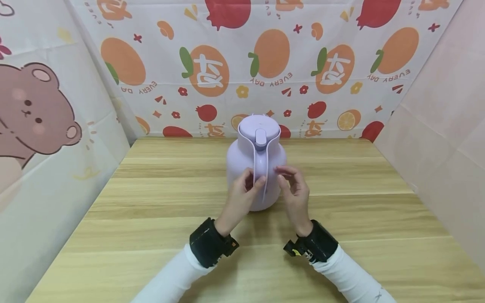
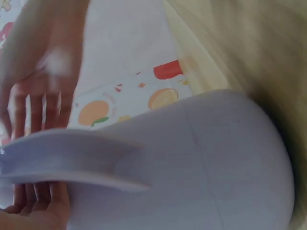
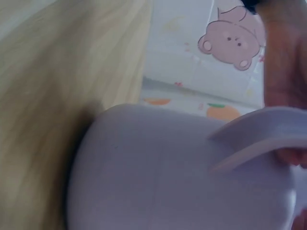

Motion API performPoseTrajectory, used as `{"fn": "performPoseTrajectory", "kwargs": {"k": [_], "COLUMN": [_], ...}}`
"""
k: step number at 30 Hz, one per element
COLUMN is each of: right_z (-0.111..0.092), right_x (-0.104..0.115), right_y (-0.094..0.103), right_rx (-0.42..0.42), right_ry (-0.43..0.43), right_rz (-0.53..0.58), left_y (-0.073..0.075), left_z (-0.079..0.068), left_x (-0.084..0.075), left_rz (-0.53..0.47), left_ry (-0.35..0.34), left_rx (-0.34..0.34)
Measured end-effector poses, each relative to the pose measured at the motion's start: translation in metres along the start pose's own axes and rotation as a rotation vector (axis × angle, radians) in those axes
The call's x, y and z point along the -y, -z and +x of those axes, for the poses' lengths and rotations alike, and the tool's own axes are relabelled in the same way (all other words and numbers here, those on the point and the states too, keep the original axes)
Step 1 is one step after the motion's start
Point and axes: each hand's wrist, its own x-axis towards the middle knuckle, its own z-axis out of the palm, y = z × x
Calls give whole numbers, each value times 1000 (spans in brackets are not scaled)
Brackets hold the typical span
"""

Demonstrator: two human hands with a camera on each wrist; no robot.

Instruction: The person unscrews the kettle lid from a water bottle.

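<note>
Standing upright on the wood-grained worktop, a smooth, rounded lilac jug is presenting its curved, strap-like handle. The left hand is pinching that handle between thumb and fingers; the right hand is curving loosely just beside the body, contact unclear. Worktop is stretching wide on both sides, its back edge running along wrinkled, fruit-printed cloth.

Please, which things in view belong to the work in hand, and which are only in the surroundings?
Part of the work:
lilac lidded jug
left hand, holding its handle
right hand, by the jug

Only surroundings:
wood-grain table
fruit-print backdrop
bear-print sheet
</note>
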Motion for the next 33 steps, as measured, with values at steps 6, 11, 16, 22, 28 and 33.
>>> {"fn": "performPoseTrajectory", "kwargs": {"k": [6,11,16,22,28,33], "right_z": [6,14,17,17,24,26], "right_x": [12,19,21,23,16,12], "right_y": [-8,-11,-13,-13,-20,-29], "right_rx": [89,109,128,185,442,476], "right_ry": [-90,-152,-154,-237,-410,-459], "right_rz": [-12,-54,-82,-30,276,373], "left_y": [-14,-23,-22,18,75,84], "left_z": [-7,-9,-12,-1,68,115], "left_x": [0,-1,0,-2,-40,-65], "left_rz": [-48,-73,-72,111,395,597], "left_ry": [-54,-32,-42,-444,-713,-453], "left_rx": [-26,-59,-91,-177,179,601]}}
